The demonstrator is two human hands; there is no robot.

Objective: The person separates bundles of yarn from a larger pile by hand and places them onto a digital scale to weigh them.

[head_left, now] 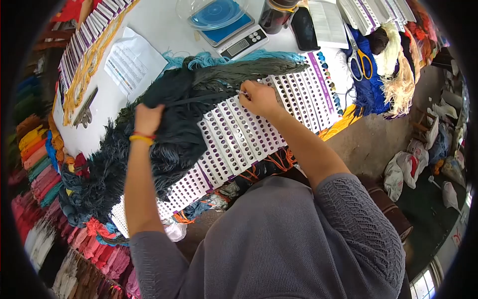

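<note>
A dark strand of thread [201,98] stretches between my two hands, above the big heap of dark teal thread [172,124]. My left hand [148,119] is closed round its left end, with a yellow and a red band on the wrist. The fingers of my right hand [259,98] pinch its other end at the upper edge of the white perforated cards [239,129]. These cards lie side by side in a long row, with rows of round holes. Olive-grey thread [224,74] lies just behind my right hand.
Behind the thread stand a digital scale [243,45] with a clear bowl [211,12], a dark jar [274,17] and a phone [303,29]. Scissors [359,62] lie on blue thread at right. A printed sheet [132,62] and a metal clip [87,109] are at left.
</note>
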